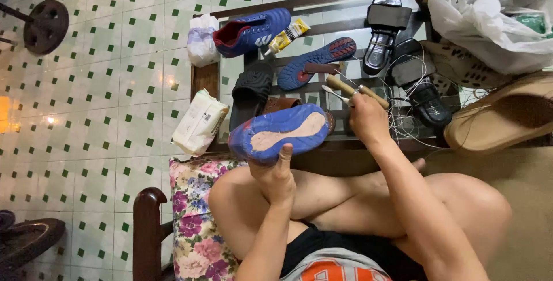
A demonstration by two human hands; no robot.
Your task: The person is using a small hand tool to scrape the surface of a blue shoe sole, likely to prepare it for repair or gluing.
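The left hand (275, 172) gripped a blue shoe sole with a worn, pale scraped middle (281, 131), fingers wrapped behind it and the thumb pressed flat against its lower edge, so that the sole faced upward above the person's bare knee. The right hand (367, 118) was closed around a wooden-handled awl with a thin metal tip (349, 91), held just beside the right end of the sole and over the near edge of the glass-topped wooden bench (205, 79).

On the bench lay a blue sports shoe with a red lining (252, 31), a yellow tube of glue (286, 36) just beside it, a second blue sole with a red-patterned tread (318, 61), a black rubber slipper (252, 89), and black sandals (385, 27) further right amid loose white thread (403, 117). A crumpled white plastic bag (489, 21) sat at the bench's far right corner, and a tan sandal with a thick sole (501, 117) rested near it. A white wrapped packet (199, 122) lay at the left edge of the bench, with a small knotted white bag (201, 42) further along that edge. The person sat on a chair with a floral cushion (199, 223), above a white tiled floor with small green squares (103, 114).
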